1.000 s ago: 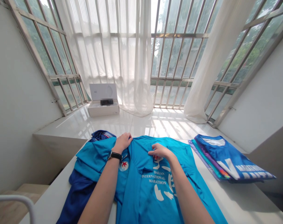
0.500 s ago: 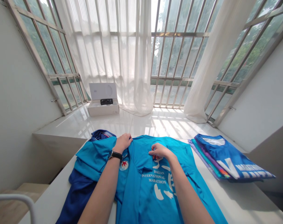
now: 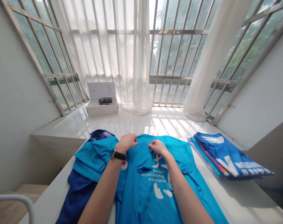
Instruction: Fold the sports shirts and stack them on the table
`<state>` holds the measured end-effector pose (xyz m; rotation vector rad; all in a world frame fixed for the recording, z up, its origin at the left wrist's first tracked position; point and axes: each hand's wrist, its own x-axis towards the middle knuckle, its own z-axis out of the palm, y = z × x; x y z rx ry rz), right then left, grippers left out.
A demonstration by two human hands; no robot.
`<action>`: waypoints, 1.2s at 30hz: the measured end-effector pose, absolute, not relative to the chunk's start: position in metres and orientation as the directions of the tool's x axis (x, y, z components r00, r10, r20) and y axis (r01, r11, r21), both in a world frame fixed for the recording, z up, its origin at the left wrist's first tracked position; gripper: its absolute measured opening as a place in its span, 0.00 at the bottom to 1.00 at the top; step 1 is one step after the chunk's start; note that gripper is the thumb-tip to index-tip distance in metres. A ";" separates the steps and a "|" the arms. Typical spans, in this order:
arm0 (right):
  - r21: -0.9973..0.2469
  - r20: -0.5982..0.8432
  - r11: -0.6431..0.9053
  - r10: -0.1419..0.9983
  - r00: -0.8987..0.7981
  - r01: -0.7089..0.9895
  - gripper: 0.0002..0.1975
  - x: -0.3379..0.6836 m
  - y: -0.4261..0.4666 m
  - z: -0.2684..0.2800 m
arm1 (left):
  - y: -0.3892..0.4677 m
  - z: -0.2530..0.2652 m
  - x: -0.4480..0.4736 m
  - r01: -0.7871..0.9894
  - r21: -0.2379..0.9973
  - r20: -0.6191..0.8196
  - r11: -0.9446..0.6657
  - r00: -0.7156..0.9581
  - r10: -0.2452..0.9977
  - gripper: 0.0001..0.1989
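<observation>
A turquoise T-shirt [image 3: 153, 199] with white marathon lettering lies spread before me, its left side folded inward so a sleeve lies across the middle. Over that fold, near the collar, my left hand [image 3: 128, 141] is closed with its fingers curled; whatever is between the fingertips is hidden. My right hand [image 3: 158, 147] is closed in a pinch on the T-shirt near the folded sleeve's end, just above the lettering. More turquoise cloth [image 3: 94, 157] lies left of my left wrist, on top of dark blue garments [image 3: 78, 189]. A watch [image 3: 119, 155] is on my left wrist.
A stack of folded shirts [image 3: 225, 155] sits at the right on the white table [image 3: 234, 194]. Behind, an open white box [image 3: 102, 110] holding a dark, blurred item stands on the sill by the curtains [image 3: 141, 93]. A pale metal rail [image 3: 12, 197] curves in at lower left.
My left hand has shifted right across the fold, its fingers curled in more. My right hand has moved slightly up and left, bringing the hands closer together.
</observation>
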<state>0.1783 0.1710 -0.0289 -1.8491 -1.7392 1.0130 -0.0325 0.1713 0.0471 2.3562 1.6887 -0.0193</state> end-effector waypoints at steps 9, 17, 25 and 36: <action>-0.708 -0.154 -0.104 0.988 -0.010 0.698 0.04 0.184 0.171 -0.032 | 0.127 0.058 0.030 0.797 0.180 -0.375 -0.577 0.598 0.709 0.19; -0.687 -0.164 -0.117 0.987 0.004 0.718 0.04 0.182 0.170 -0.032 | 0.121 0.062 0.037 0.805 0.118 -0.476 -0.581 0.560 0.678 0.17; -0.672 -0.172 -0.111 0.985 -0.009 0.732 0.04 0.183 0.170 -0.032 | 0.121 0.056 0.039 0.830 0.090 -0.440 -0.551 0.529 0.725 0.12; -0.663 -0.155 -0.100 0.988 -0.005 0.742 0.03 0.183 0.171 -0.032 | 0.122 0.053 0.033 0.806 0.126 -0.363 -0.578 0.580 0.729 0.05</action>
